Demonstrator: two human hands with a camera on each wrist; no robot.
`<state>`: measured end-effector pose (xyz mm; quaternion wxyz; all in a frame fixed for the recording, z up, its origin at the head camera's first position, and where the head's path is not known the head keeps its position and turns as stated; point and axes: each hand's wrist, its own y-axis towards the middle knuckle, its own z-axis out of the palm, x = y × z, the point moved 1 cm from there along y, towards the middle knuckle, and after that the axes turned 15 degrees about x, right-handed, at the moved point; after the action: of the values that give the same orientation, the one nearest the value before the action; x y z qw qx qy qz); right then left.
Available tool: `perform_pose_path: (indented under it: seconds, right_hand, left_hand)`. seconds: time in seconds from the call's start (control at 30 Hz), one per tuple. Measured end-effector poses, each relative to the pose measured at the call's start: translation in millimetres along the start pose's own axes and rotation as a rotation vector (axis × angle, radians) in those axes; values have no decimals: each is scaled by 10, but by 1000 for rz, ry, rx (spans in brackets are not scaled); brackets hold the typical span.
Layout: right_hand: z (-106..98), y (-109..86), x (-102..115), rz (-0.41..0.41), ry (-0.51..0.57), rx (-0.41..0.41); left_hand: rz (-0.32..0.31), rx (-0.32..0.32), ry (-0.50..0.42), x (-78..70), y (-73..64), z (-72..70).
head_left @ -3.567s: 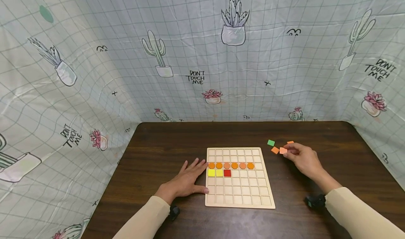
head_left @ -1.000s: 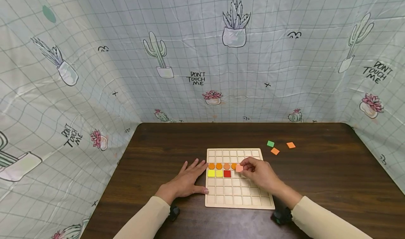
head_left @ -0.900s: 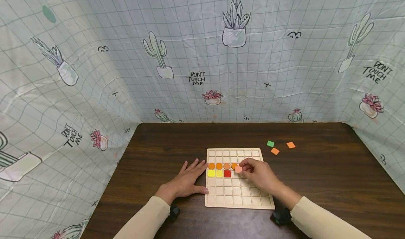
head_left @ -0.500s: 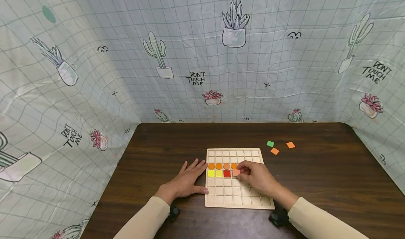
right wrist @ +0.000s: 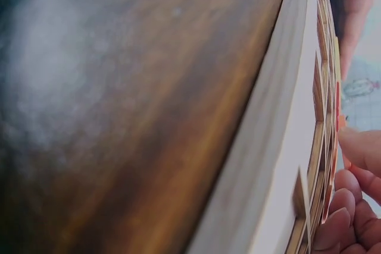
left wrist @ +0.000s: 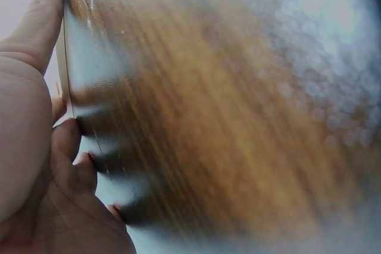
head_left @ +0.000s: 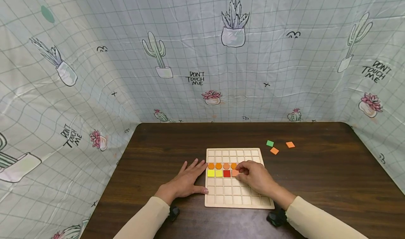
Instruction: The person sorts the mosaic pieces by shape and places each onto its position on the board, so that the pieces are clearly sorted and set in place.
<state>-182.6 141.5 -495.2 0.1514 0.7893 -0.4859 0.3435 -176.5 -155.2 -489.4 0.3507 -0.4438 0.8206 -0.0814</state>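
Note:
A wooden grid board [head_left: 232,199] lies on the dark table. My left hand [head_left: 186,181] rests spread at its left edge, fingers straight, thumb on the rim. With thumb and fingertips my right hand [head_left: 257,177] pinches a light orange square tile [head_left: 234,173] at the fourth cell of a row, just right of a red square tile [head_left: 226,173]. Two yellow square tiles [head_left: 215,173] fill the cells left of the red one. Round orange pieces [head_left: 218,166] line the row above; its right end is hidden behind my right hand.
Beyond the board's far right corner lie a green square tile [head_left: 270,143] and two orange tiles [head_left: 274,150] on the table [head_left: 152,140]. A patterned curtain [head_left: 190,56] hangs behind and along the sides.
My right hand picked up the light orange tile from the loose group, carried it left to the board and lowered it beside the red tile. My left hand has stayed put.

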Motion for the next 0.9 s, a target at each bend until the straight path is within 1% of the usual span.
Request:
perform_pose_path:
  seconds: [0.4, 0.9]
  right_hand:
    - [1, 18, 14, 22, -40, -2]
    - [6, 37, 8, 45, -32, 3]
  left_hand:
    - [-5, -4, 0, 8, 16, -1]
    - [-4, -4, 2, 6, 12, -7]
